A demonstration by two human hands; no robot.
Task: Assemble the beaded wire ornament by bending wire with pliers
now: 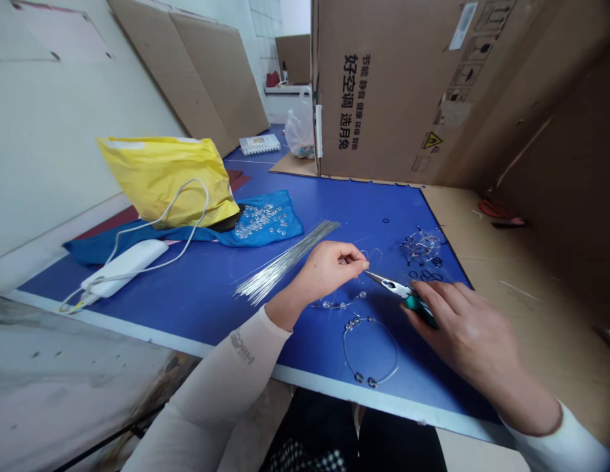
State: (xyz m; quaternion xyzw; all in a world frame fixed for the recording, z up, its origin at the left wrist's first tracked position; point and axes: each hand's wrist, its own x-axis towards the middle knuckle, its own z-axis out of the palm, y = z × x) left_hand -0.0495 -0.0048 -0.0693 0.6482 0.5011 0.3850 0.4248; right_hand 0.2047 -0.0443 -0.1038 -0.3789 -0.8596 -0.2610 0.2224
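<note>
My left hand [334, 265] pinches a thin bent wire [376, 254] whose loops rise just past the fingertips. Wrapped around the green handle of a pair of needle-nose pliers [390, 284] is my right hand [469, 328]. The plier tips meet the wire right at my left fingertips; whether the jaws are fully closed is too small to tell. Below the hands lies a wire ring with clear and dark beads [344, 354]. A short beaded wire [334, 305] lies beneath my left wrist. Left of my left hand is a bundle of straight silvery wires [287, 262].
Clear beads [260, 221] lie on a blue cloth [292, 223] by a yellow bag [187, 177]. A white power strip [130, 265] with its cord sits at left. A beaded wire pile [421, 246] and black rings [425, 276] are at right. Cardboard [393, 118] walls the back.
</note>
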